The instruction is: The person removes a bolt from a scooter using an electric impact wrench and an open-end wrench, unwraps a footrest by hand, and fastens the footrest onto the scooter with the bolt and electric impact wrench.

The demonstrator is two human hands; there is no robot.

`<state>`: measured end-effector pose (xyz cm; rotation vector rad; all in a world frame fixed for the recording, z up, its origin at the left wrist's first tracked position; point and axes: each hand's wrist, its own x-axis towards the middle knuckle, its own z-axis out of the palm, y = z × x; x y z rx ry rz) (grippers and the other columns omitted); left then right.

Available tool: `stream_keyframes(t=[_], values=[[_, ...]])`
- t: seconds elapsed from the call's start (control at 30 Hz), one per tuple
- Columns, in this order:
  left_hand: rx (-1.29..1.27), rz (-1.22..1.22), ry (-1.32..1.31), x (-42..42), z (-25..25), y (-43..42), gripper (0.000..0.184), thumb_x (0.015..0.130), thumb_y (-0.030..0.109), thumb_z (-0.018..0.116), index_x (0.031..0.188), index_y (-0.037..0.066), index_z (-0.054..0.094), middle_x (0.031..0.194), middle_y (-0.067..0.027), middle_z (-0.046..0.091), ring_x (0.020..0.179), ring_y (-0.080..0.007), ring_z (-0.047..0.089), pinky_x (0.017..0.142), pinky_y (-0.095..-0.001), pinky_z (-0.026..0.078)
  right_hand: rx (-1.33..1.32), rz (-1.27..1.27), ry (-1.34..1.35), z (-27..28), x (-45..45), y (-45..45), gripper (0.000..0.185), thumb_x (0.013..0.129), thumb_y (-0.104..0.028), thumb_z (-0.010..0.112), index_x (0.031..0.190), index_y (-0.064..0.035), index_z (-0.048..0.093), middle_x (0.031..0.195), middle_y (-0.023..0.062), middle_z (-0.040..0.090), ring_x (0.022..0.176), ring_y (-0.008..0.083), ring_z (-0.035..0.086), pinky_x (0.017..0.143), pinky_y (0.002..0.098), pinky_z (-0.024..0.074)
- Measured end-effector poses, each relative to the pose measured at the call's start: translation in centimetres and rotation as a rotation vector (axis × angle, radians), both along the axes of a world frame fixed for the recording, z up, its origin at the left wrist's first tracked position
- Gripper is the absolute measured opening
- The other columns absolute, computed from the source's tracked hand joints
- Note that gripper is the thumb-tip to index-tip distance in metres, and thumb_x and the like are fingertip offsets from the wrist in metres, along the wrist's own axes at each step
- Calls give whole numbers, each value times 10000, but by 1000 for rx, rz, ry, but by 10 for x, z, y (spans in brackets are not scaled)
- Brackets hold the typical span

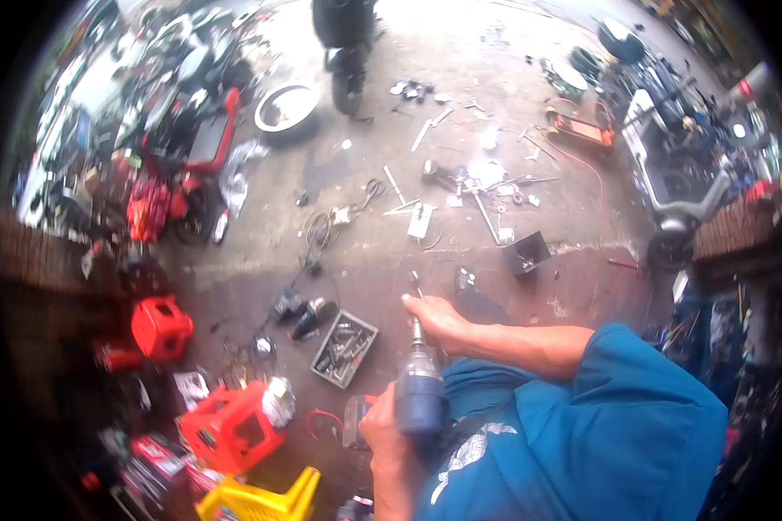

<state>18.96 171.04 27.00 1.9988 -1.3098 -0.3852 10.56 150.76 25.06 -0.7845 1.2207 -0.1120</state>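
Observation:
A blue-grey cordless drill lies in front of my body, its chuck pointing away from me. My left hand is wrapped round its grip. A dark block with some red, perhaps the battery, shows beside that hand. My right hand is closed at the front of the drill, round a thin metal shaft that sticks out past the fingers. Part of the shaft is hidden by this hand. Left of the drill, a grey tray on the floor holds metal sockets and bits.
Red stools and a yellow plastic stool stand at lower left. Tools and parts lie scattered on the floor ahead, near a black open box. Motorbikes line both sides. An orange floor jack is at upper right.

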Motion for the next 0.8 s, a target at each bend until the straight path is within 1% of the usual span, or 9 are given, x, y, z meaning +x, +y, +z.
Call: stream_keyframes(t=[0.1, 0.3, 0.37, 0.4, 0.47, 0.6, 0.7, 0.77, 0.8], values=[[124, -219, -96, -11, 15, -47, 403, 726, 98, 654, 1122, 24, 657, 892, -144, 688, 784, -340, 681, 654, -415, 535, 6, -321, -62, -8, -36, -27, 320, 899, -422, 632, 967, -115, 571, 755, 21, 551, 636, 139, 498, 575, 329, 460], [-168, -424, 92, -44, 24, -183, 294, 776, 116, 761, 1056, 51, 700, 899, -103, 732, 737, -257, 722, 638, -331, 561, 119, -774, -388, 42, -77, -142, 257, 880, -369, 602, 849, -125, 526, 680, 11, 521, 598, 162, 498, 548, 331, 428], [-53, -479, -32, -52, 10, -200, 385, 775, 133, 785, 1123, 38, 651, 974, -143, 680, 895, -249, 675, 797, -381, 534, 194, -769, -578, 40, -83, -165, 240, 880, -356, 562, 802, -143, 483, 645, 10, 496, 578, 167, 483, 535, 333, 421], [232, -416, 207, -54, 11, -216, 489, 759, 81, 782, 1217, 27, 620, 1069, -116, 658, 1006, -226, 628, 867, -372, 504, 209, -788, -626, 54, -83, -186, 229, 877, -339, 516, 763, -160, 429, 596, 3, 459, 564, 169, 471, 523, 337, 410], [52, -433, 258, -67, 24, -257, 372, 767, 88, 755, 1120, 36, 651, 962, -127, 671, 878, -274, 646, 773, -404, 511, 236, -830, -704, 66, -87, -218, 260, 891, -367, 530, 766, -161, 431, 582, -2, 448, 540, 166, 462, 503, 334, 403], [-10, -477, 383, -69, 59, -315, 303, 770, 95, 728, 1064, 57, 667, 984, -143, 656, 866, -318, 624, 716, -420, 498, 212, -930, -654, 75, -86, -263, 321, 914, -427, 563, 775, -166, 438, 564, -11, 429, 494, 158, 445, 462, 320, 386], [158, -590, 165, -57, 61, -344, 326, 789, 146, 727, 1103, 77, 673, 955, -140, 680, 846, -322, 658, 742, -440, 515, 51, -939, -487, 70, -99, -286, 334, 917, -441, 594, 788, -173, 443, 565, -14, 430, 477, 153, 446, 438, 314, 378], [85, -600, 247, -45, 45, -347, 306, 802, 168, 725, 1087, 73, 671, 912, -123, 692, 795, -322, 674, 714, -432, 528, 175, -1021, -399, 69, -114, -299, 297, 913, -402, 611, 812, -173, 450, 581, -13, 447, 493, 153, 466, 457, 339, 404], [50, -566, 153, -54, 70, -366, 343, 771, 168, 714, 1096, 77, 657, 828, -99, 669, 718, -313, 660, 646, -413, 525, 213, -1063, -378, 61, -121, -303, 295, 913, -400, 611, 817, -172, 451, 586, -12, 453, 495, 154, 468, 461, 346, 409]])
